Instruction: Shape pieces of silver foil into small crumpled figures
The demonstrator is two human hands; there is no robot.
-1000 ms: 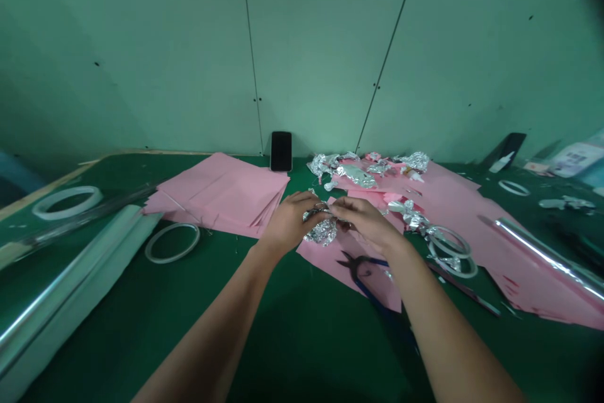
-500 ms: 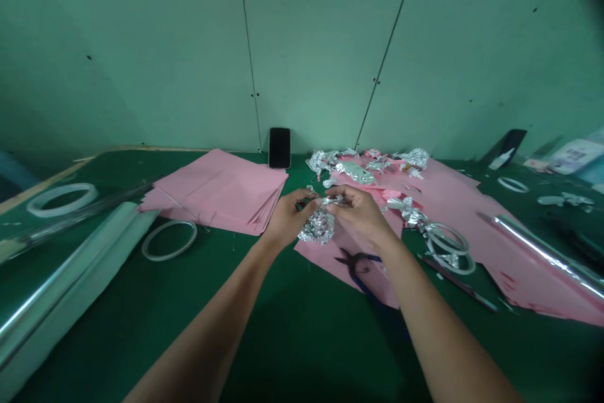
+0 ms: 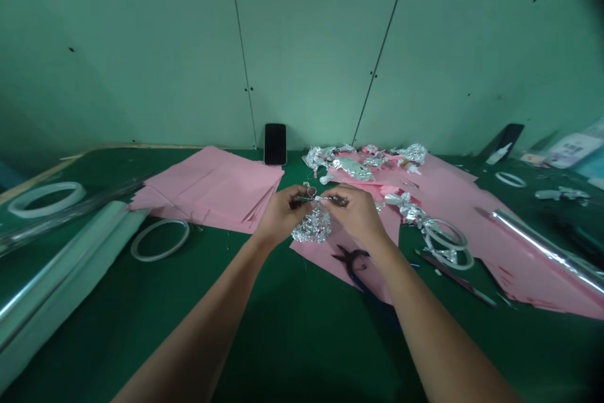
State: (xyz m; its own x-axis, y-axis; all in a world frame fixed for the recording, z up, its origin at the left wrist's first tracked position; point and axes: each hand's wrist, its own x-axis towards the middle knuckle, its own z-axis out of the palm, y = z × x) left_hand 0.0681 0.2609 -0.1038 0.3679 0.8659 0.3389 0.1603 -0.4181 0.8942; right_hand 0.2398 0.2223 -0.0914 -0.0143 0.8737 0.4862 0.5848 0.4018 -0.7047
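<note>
Both hands meet near the middle of the green table (image 3: 302, 340), pinching a crumpled piece of silver foil (image 3: 311, 226). My left hand (image 3: 279, 213) is closed on its upper left part, and my right hand (image 3: 355, 207) grips the upper right part. The wider, crinkled end of the foil hangs below my fingertips. A small loop of foil sticks up between the hands. Under my right wrist, dark scissors with blue handles (image 3: 352, 259) lie on a pink sheet (image 3: 321, 252), partly hidden by the forearm.
A pink paper stack (image 3: 217, 186) lies left, with a phone (image 3: 275, 144) upright behind it. Crumpled foil pieces (image 3: 352, 168) sit at the back. Tape rings (image 3: 160, 241) lie on both sides. More pink paper (image 3: 453, 202) and a shiny foil roll (image 3: 542, 252) are right.
My fingers have shifted on the foil, and its top now shows a small loop. The foil's lower end hangs more evenly below my hands. The view has tilted slightly.
</note>
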